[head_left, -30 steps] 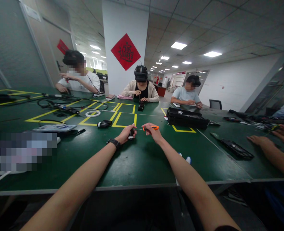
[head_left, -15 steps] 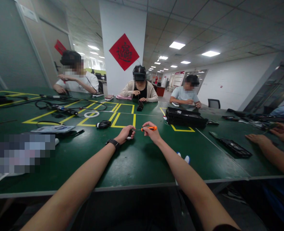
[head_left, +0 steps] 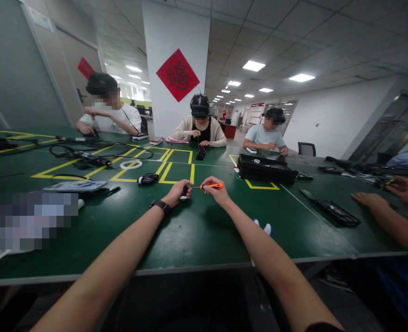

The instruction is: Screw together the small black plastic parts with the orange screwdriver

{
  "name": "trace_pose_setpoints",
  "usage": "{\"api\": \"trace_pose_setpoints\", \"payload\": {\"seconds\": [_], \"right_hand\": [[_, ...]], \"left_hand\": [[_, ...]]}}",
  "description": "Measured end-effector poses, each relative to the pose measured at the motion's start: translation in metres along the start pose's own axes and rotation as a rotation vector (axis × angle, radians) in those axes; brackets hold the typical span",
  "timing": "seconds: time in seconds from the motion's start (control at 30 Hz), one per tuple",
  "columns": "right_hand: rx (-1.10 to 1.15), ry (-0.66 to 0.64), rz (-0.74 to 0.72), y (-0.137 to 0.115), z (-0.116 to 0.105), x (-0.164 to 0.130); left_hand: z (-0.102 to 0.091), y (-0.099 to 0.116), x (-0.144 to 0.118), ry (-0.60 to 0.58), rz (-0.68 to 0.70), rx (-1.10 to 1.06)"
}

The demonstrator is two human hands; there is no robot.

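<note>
My left hand [head_left: 178, 192], with a black watch on the wrist, grips a small black part [head_left: 184, 193] just above the green table [head_left: 197, 230]. My right hand [head_left: 216, 190] holds an orange-handled screwdriver [head_left: 211, 186] level, its thin metal tip pointing left into the black part. Both hands are out near the table's middle, close to the yellow tape lines [head_left: 192, 173].
A black case [head_left: 266, 169] lies right of my hands, a black tray [head_left: 338, 214] farther right beside another person's hands [head_left: 373, 201]. A black device [head_left: 147, 178], a white ring [head_left: 132, 164] and cables [head_left: 86, 154] lie left. Three people sit across the table.
My hands have stayed together with the screwdriver on the part; the view has shifted slightly and the screwdriver handle sits a little lower and to the left.
</note>
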State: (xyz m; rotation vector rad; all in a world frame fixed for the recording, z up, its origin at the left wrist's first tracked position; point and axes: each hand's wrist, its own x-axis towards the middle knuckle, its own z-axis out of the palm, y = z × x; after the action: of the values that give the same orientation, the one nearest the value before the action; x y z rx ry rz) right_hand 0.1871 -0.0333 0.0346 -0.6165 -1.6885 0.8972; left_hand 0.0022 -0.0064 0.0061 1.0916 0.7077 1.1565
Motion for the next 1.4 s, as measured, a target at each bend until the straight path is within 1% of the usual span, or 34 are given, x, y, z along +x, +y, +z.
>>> {"api": "trace_pose_setpoints", "payload": {"seconds": [0.17, 0.63, 0.73, 0.87, 0.97, 1.1, 1.2, 1.3, 1.4], "right_hand": [[-0.02, -0.002, 0.016, 0.0, -0.001, 0.0], [-0.015, 0.003, -0.011, 0.001, -0.002, 0.0], [-0.013, 0.015, 0.03, 0.002, 0.0, 0.0], [0.053, 0.09, 0.132, 0.004, 0.002, 0.001], [0.113, 0.102, 0.135, 0.005, 0.002, 0.0], [0.184, 0.032, 0.163, 0.006, 0.001, 0.0], [0.241, 0.068, 0.2, 0.01, -0.001, 0.001], [0.241, 0.117, 0.195, 0.015, -0.003, 0.002], [0.23, 0.09, 0.174, 0.016, -0.005, 0.002]], "left_hand": [[0.001, 0.0, -0.001, -0.001, 0.009, 0.006], [0.004, 0.003, -0.004, 0.012, 0.02, 0.021], [0.004, 0.003, -0.004, 0.006, 0.022, 0.028], [0.005, 0.002, -0.004, 0.008, 0.022, 0.04], [0.005, 0.002, -0.004, 0.011, 0.025, 0.044], [0.004, 0.002, -0.003, 0.014, 0.036, 0.043], [0.004, 0.001, -0.003, 0.002, 0.039, 0.046], [0.004, 0.0, -0.002, -0.007, 0.039, 0.054], [0.003, -0.001, -0.002, -0.008, 0.042, 0.062]]}}
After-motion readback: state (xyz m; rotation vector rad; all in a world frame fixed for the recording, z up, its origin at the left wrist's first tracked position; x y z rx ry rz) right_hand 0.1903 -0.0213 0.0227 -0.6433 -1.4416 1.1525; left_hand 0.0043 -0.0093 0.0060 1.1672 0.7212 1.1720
